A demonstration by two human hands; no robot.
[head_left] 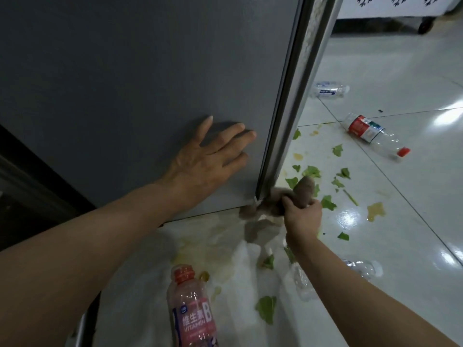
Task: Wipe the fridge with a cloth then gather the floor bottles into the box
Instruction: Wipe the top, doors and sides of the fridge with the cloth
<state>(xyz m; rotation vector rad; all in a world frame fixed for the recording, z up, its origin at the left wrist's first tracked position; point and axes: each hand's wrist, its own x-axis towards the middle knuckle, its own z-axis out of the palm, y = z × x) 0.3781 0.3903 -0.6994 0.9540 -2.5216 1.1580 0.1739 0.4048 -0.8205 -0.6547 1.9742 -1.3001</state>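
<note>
A grey fridge [130, 78] fills the upper left, its door edge [295, 101] running down to the floor. My left hand [208, 159] lies flat and open on the fridge's side panel. Lower down, my right hand [302, 216] grips a brown cloth [275, 204] pressed against the fridge's bottom corner. Empty bottles lie on the tiled floor: a pink vitamin bottle [191, 309] near me, a red-labelled clear bottle [373, 134] to the right, a clear bottle [328, 89] farther back, and a crumpled clear one [360, 267] partly behind my right forearm. No box is in view.
Torn green leaves [310, 171] and yellowish spill stains [375, 211] are scattered over the white floor tiles [400, 71]. A piece of furniture on a caster wheel [426, 25] stands at the far back right. A dark cabinet [30, 176] sits left of the fridge.
</note>
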